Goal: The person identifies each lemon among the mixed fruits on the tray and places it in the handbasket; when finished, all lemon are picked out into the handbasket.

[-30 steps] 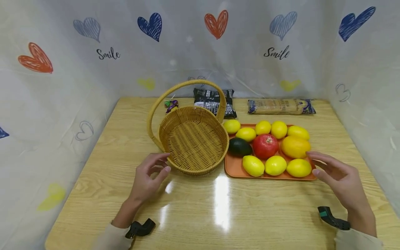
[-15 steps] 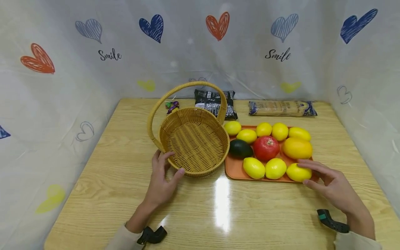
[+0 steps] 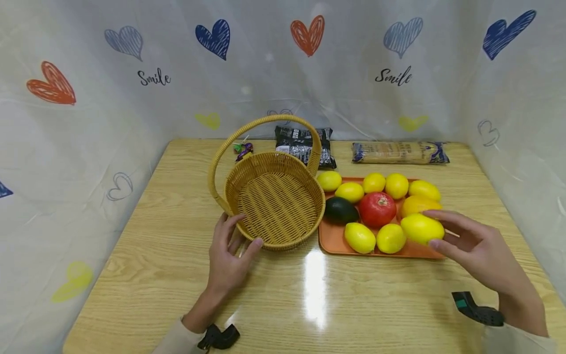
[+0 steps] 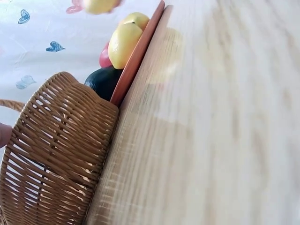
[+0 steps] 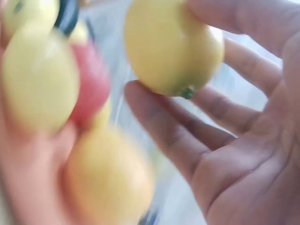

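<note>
A round wicker basket (image 3: 274, 206) with a tall arched handle stands upright on the table, its inside bare. My left hand (image 3: 232, 258) holds its near left rim, with the index finger reaching over the edge and the thumb at the front. In the left wrist view only a fingertip (image 4: 4, 135) shows beside the basket's woven wall (image 4: 61, 150). My right hand (image 3: 479, 250) pinches a lemon (image 3: 422, 228) between thumb and fingers, raised over the right end of an orange tray (image 3: 331, 241). The right wrist view shows that lemon (image 5: 173, 47) close up, its green stem end facing the palm.
On the tray sit several more lemons (image 3: 360, 238), a red pomegranate (image 3: 377, 209), a dark green avocado (image 3: 341, 210) and a larger orange-yellow fruit (image 3: 417, 205). Behind are a black packet (image 3: 305, 145), a long noodle-like packet (image 3: 400, 153) and small wrapped lollipops (image 3: 243, 150).
My left hand has moved right and taken hold of the basket's rim. My right hand has reached to the front right lemon, gripped it and lifted it off the tray.
</note>
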Demonstrator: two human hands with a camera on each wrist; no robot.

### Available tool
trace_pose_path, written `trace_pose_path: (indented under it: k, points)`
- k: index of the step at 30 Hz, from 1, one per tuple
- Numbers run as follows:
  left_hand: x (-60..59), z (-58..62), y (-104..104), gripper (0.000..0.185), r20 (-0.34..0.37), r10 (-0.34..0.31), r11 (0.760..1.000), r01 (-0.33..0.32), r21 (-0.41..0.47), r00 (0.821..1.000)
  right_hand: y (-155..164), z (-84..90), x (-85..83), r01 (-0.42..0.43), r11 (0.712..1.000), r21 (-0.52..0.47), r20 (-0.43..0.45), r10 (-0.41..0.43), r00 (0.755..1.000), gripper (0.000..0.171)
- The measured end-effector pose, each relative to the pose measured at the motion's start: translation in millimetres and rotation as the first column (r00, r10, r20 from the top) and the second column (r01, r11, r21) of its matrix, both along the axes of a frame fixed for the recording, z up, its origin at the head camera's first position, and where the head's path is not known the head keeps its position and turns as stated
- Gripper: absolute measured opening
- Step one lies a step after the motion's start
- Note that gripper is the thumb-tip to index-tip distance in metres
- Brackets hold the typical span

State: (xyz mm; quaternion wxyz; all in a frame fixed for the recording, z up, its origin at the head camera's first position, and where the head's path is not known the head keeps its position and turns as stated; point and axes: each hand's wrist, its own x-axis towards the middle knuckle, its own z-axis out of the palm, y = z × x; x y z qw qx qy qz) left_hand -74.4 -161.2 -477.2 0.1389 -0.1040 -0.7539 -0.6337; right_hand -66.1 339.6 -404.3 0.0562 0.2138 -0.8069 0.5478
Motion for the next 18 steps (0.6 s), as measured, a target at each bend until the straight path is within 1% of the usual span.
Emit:
trace_pose_path:
  k: [2, 3, 5, 8, 10, 11, 14, 18]
  points:
    - [1.8, 1.0, 1, 0.066, -0.003, 0.011, 1.0, -0.011, 0.021, 1.0, -12, 15.6, -11.1, -0.105, 0.991, -0.082, -0.04, 0.102, 0.994, 0.062]
    - [2.9, 1.5, 2, 0.067, -0.003, 0.015, 1.0, -0.015, 0.027, 1.0, -19, 22.6, -17.1, -0.157, 0.981, -0.115, -0.063, 0.15, 0.987, 0.062]
    - [5.1, 1.5, 3, 0.069, -0.008, 0.014, 0.999, -0.014, 0.041, 1.0, -35, 36.2, -27.5, -0.211, 0.973, -0.096, -0.097, 0.202, 0.975, 0.064]
    - [7.0, 1.0, 5, 0.07, -0.014, 0.023, 0.999, -0.022, 0.049, 1.0, -63, 53.3, -41.7, -0.241, 0.971, 0.009, -0.129, 0.24, 0.962, 0.067]
    - [7.3, 0.8, 5, 0.07, -0.017, 0.036, 0.998, -0.035, 0.047, 0.999, -82, 60.9, -50.9, -0.266, 0.962, 0.06, -0.132, 0.272, 0.953, 0.067]
    - [7.4, 0.9, 5, 0.069, -0.017, 0.044, 0.998, -0.044, 0.047, 0.999, -92, 62.4, -55.9, -0.286, 0.956, 0.073, -0.135, 0.293, 0.946, 0.066]
    - [7.1, 1.1, 6, 0.068, -0.022, 0.06, 0.997, -0.059, 0.053, 0.998, -120, 65.0, -68.5, -0.312, 0.94, 0.136, -0.112, 0.328, 0.938, 0.063]
    - [7.5, 1.8, 6, 0.067, -0.02, 0.076, 0.995, -0.075, 0.061, 0.997, -155, 60.8, -82.5, -0.373, 0.905, 0.204, -0.066, 0.392, 0.917, 0.055]
